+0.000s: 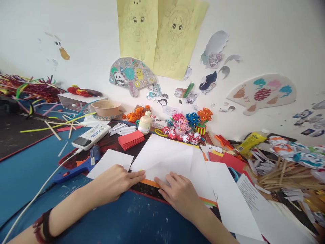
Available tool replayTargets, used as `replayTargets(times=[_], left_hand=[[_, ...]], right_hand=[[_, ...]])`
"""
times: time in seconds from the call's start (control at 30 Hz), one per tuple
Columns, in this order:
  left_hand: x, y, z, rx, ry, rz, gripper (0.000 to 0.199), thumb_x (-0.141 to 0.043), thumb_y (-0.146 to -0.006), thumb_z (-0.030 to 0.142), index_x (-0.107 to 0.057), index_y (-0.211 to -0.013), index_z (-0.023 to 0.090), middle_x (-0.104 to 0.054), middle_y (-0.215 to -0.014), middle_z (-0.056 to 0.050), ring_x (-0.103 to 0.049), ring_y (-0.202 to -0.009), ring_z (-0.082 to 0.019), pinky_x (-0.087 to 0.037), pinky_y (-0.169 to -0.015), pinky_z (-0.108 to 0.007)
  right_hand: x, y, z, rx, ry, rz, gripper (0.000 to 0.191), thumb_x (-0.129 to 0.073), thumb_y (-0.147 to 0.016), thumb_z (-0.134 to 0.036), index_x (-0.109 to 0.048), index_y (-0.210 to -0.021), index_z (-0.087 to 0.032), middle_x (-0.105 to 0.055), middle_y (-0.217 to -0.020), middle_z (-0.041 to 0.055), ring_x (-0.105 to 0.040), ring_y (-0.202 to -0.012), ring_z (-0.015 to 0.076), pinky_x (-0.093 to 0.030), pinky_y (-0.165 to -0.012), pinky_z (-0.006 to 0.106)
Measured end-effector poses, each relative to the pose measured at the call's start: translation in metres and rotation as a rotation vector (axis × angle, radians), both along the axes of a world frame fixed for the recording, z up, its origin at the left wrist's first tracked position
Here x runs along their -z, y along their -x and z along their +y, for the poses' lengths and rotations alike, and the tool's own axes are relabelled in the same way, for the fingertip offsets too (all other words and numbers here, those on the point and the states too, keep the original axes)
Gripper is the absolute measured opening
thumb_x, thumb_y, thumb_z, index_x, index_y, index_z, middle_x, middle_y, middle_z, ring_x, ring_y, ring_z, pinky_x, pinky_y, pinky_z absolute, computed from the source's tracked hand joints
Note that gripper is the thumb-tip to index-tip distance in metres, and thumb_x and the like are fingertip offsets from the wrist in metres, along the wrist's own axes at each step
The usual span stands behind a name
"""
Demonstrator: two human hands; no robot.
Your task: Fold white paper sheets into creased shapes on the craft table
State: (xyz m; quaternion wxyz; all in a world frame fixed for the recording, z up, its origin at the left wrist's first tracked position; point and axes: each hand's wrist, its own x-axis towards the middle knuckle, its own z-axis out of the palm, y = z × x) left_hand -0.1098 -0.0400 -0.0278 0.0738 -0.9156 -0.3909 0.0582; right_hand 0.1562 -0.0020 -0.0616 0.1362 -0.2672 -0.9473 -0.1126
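Note:
White paper (165, 152) lies over orange and other coloured sheets on a dark mat in front of me. My left hand (119, 181) rests at the paper's near left corner, its fingers stretched out and pointing right. Close by on the right, my right hand (177, 191) lies with spread fingertips on the paper's near edge. Another white sheet (111, 162) sits beyond my left hand, partly under it. A stack of red paper (130, 139) is behind, next to a glue bottle (145, 123).
A blue glue gun (76, 171) and a white power strip (91, 136) with a cable are at the left. Behind stand a bowl (106, 109) and pipe-cleaner flowers (180, 122). Wooden sticks (281, 173), a yellow bottle (252, 142) and loose sheets (235, 200) crowd the right.

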Motion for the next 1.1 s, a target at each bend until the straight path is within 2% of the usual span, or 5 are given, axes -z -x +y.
replayTargets(times=[0.37, 0.57, 0.7, 0.8, 1.1], left_hand=[[0.001, -0.001, -0.009, -0.093, 0.004, -0.016, 0.088, -0.047, -0.06, -0.006, -0.033, -0.142, 0.024, -0.061, -0.124, -0.012, -0.066, -0.064, -0.021, -0.041, -0.054, -0.03], [-0.009, -0.031, -0.007, -0.143, -0.052, 0.08, 0.05, -0.046, -0.071, -0.003, -0.059, -0.115, 0.016, -0.071, -0.085, -0.011, -0.066, -0.064, -0.025, -0.045, -0.055, -0.033], [0.006, -0.052, -0.01, -0.156, -0.204, 0.163, 0.051, -0.04, -0.079, -0.001, -0.053, -0.126, 0.012, -0.058, -0.125, -0.02, -0.067, -0.079, -0.026, -0.051, -0.067, -0.037], [0.015, -0.061, -0.009, -0.185, -0.186, 0.2, 0.061, -0.037, -0.076, -0.004, -0.047, -0.133, 0.012, -0.045, -0.138, -0.021, -0.068, -0.07, -0.023, -0.051, -0.059, -0.035], [-0.009, -0.063, 0.003, -0.164, 0.008, 0.163, 0.081, -0.045, -0.063, -0.003, -0.03, -0.142, 0.007, -0.04, -0.142, -0.02, -0.068, -0.083, -0.028, -0.051, -0.058, -0.034]], right_hand=[[-0.005, 0.001, -0.003, 0.03, 0.031, -0.008, 0.032, -0.046, -0.094, -0.025, -0.051, -0.125, -0.027, -0.061, -0.086, 0.0056, -0.057, -0.087, 0.0217, -0.042, -0.065, 0.03], [-0.007, 0.001, -0.004, 0.035, 0.029, -0.018, 0.031, -0.046, -0.094, -0.026, -0.05, -0.124, -0.026, -0.06, -0.086, 0.0056, -0.056, -0.085, 0.0216, -0.042, -0.06, 0.028], [-0.007, 0.0, -0.005, 0.034, 0.021, -0.017, 0.033, -0.05, -0.092, -0.026, -0.049, -0.125, -0.025, -0.06, -0.088, 0.006, -0.056, -0.086, 0.0221, -0.041, -0.054, 0.027], [-0.007, 0.0, -0.005, 0.03, 0.023, -0.014, 0.033, -0.049, -0.092, -0.026, -0.048, -0.125, -0.023, -0.06, -0.088, 0.0061, -0.055, -0.087, 0.0221, -0.04, -0.053, 0.026], [-0.01, -0.002, -0.006, 0.025, 0.055, -0.026, 0.028, -0.042, -0.094, -0.027, -0.049, -0.121, -0.021, -0.059, -0.091, 0.0063, -0.053, -0.084, 0.0216, -0.038, -0.052, 0.027]])
